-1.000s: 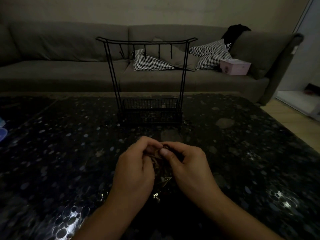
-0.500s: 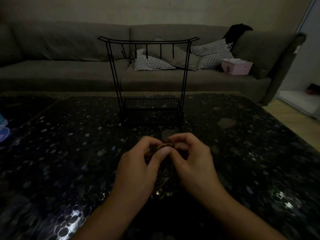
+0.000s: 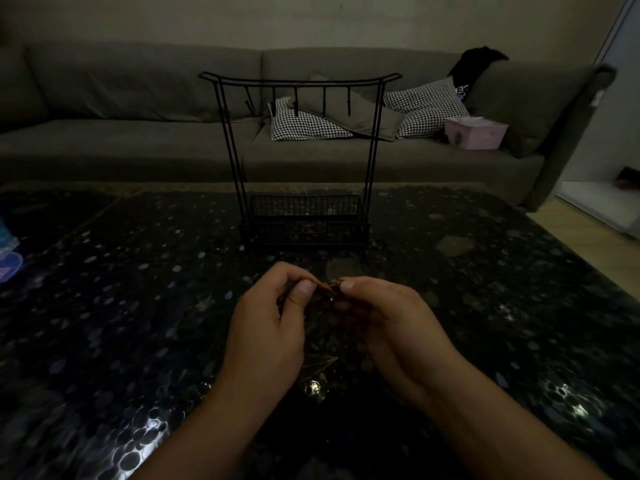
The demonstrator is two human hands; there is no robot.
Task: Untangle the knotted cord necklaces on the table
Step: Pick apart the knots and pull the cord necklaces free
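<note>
- The left hand (image 3: 268, 327) and the right hand (image 3: 384, 315) meet above the dark speckled glossy table (image 3: 114, 306), fingers curled, thumbs facing each other.
- Grip state: each hand pinches one side of the brown knotted cord bundle (image 3: 325, 287) between thumb and forefinger. Only a short stretch of cord shows between the two pinches; it spans the gap at the fingertips.
- Below the grip, between the wrists, more of the necklaces hangs or lies toward the table: a dull gold angular pendant (image 3: 320, 362) and, just beneath it, a small shiny round metal piece (image 3: 315, 388). The light is too low to tell whether they touch the table.
- Beyond the grip stands a black wire jewellery stand with hooks and a basket base (image 3: 301, 157). No necklace hangs on its hooks.
- Progress, as a judgement: the task is in an early or middle stage. The cords read as one bunched mass at the pinch; no cord lies separated on the table.
- Remaining: loosen the knot at the pinch, draw each cord free, and lay the necklaces apart.
- How many cords are tangled cannot be told in this light.
</note>
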